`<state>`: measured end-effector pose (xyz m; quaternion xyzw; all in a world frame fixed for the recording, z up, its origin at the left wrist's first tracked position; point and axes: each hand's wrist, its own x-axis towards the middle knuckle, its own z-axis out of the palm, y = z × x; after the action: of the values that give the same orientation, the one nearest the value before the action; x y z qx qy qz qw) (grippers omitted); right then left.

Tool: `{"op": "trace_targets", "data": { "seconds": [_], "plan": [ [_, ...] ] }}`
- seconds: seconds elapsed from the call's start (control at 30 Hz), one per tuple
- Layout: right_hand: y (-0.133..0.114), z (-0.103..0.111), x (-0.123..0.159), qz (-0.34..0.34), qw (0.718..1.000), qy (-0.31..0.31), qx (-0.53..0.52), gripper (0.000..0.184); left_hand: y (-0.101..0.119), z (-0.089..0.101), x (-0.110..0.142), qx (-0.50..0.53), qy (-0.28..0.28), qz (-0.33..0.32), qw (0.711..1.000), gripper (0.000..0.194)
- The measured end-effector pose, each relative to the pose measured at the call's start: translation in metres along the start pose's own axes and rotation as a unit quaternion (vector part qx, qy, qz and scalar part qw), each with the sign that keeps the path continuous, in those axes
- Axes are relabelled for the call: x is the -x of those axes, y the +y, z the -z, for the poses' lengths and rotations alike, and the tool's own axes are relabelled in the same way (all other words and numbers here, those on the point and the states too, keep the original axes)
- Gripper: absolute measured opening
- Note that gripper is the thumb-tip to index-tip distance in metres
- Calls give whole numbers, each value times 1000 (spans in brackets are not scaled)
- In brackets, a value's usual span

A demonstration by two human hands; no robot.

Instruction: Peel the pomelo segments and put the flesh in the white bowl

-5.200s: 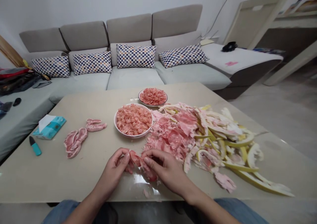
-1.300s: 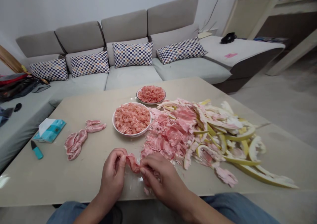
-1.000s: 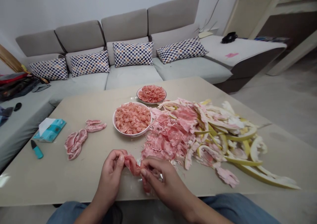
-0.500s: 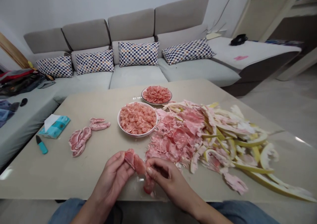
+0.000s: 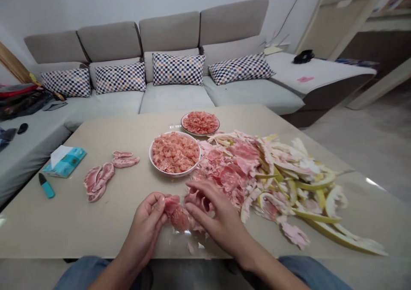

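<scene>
My left hand [image 5: 149,221] pinches a peeled pomelo segment [image 5: 178,218] by its upper end, low over the table's near edge. Its pink flesh hangs toward my right hand. My right hand [image 5: 218,221] is just right of the segment, thumb and forefinger apart, palm down; pink scraps show behind its fingers. Beyond it spreads a heap of pink membranes [image 5: 231,170]. Pomelo flesh fills a white bowl [image 5: 175,174] ahead of my hands, and more lies on a dark-rimmed plate [image 5: 201,133] behind. Unpeeled segments [image 5: 99,181] rest at left.
Green-yellow pomelo rind [image 5: 321,218] is piled along the right side. At far left lie a teal-handled knife [image 5: 47,187] and a tissue pack [image 5: 66,161]. A scrap of membrane [image 5: 190,248] sits near the front edge. A grey sofa [image 5: 171,97] stands behind the table.
My right hand has come off its pinch on the segment and risen slightly, fingers opening. My left hand still holds the segment. The view has shifted a little to the right.
</scene>
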<state>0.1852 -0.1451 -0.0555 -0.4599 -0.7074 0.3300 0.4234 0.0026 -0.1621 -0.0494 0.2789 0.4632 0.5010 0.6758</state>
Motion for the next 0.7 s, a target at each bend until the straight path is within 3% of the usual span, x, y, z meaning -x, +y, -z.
{"op": "trace_targets", "data": {
  "seconds": [0.07,0.2,0.33,0.53,0.7],
  "plan": [
    [-3,-4,-1,16,1000,-19,11,35,-5,-1,2,-28,-23,-3,999,24],
    [-4,-12,0,50,998,-29,35,19,-12,0,3,-91,-74,-40,992,23],
    [-6,-10,0,18,1000,-15,1,14,-14,2,1,-109,-89,-48,989,25],
    [2,6,-6,-139,983,-15,-119,18,-7,3,-1,-44,-47,-19,998,25],
    [9,15,-16,-115,991,-42,-50,23,-4,7,-8,24,-12,6,1000,22]
  ]
}}
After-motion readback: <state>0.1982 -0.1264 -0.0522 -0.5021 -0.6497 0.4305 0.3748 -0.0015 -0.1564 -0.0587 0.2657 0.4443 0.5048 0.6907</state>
